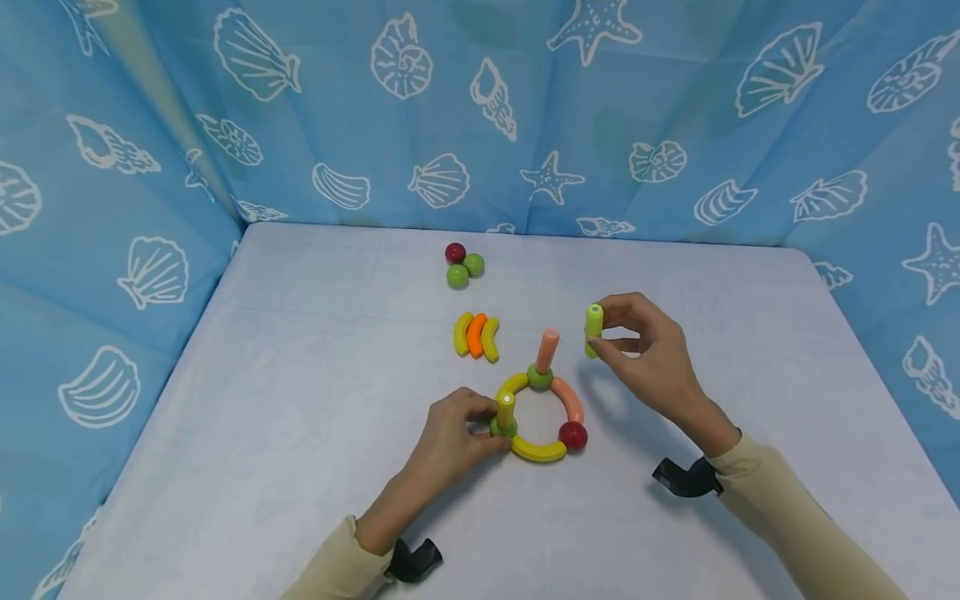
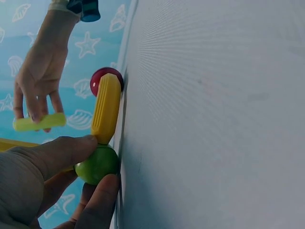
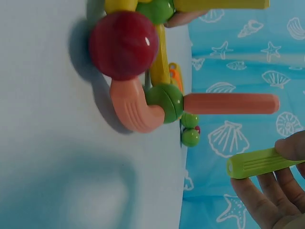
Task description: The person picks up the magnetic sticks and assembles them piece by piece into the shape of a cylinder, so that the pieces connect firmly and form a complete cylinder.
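Observation:
My left hand [image 1: 455, 433] pinches a green ball [image 2: 97, 165] between thumb and fingers, low against the table. A yellow stick [image 1: 506, 408] stands upright from that ball. It belongs to a ring of balls and curved rods: a yellow rod [image 1: 538, 451] in front, a red ball [image 1: 573, 436], a pink curved rod [image 1: 568, 400], and another green ball [image 1: 539, 377] at the back. From the back ball rises a pink stick [image 1: 547, 352]. To the right, above the table, my right hand [image 1: 651, 354] holds a light green stick [image 3: 259, 163] upright by thumb and fingertips, apart from the ring.
Beyond the ring lie two yellow curved rods [image 1: 491, 339] with an orange one [image 1: 476, 336] between them. Farther back sit a red ball [image 1: 455, 253] and two green balls [image 1: 457, 277]. A blue shell-patterned curtain [image 1: 480, 108] borders the white table [image 1: 300, 350].

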Motion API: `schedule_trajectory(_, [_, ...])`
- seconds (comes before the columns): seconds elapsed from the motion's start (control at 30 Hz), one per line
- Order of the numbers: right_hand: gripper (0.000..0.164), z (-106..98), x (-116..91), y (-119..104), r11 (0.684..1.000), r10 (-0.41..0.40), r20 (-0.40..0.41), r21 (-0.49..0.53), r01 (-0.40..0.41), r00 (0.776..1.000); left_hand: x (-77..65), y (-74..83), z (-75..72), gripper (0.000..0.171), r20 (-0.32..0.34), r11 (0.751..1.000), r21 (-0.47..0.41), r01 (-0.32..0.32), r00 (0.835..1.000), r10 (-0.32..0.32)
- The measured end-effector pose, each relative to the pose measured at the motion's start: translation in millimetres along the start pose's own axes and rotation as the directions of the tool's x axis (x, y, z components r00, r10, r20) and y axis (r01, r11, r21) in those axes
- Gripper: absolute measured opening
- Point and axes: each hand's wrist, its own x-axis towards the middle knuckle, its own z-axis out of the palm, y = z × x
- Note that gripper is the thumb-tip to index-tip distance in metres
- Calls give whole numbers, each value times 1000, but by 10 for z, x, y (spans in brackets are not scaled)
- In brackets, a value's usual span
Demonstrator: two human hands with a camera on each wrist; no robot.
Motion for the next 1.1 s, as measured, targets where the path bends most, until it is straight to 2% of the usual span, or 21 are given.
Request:
schedule_trajectory(0.23, [44, -5, -117, -77, 997, -30, 6, 76, 29, 1000, 3, -6, 6, 28, 1, 1000, 0, -9, 1000, 9])
schedule_trajectory(0.4, [43, 7, -194, -144, 987, -56, 4, 148, 55, 998, -4, -8, 11, 28, 5, 1000, -8, 8, 1000, -8])
schedule_trajectory(0.9, [46, 117, -505, -204, 973, -58, 31, 224, 50, 998, -2, -1, 0, 29, 8, 1000, 6, 15, 1000, -15])
schedule_trajectory(1.1, [46, 151, -620, -181, 968, -89, 34, 240, 78, 995, -3, 5, 12, 29, 4, 1000, 7, 14, 1000, -14])
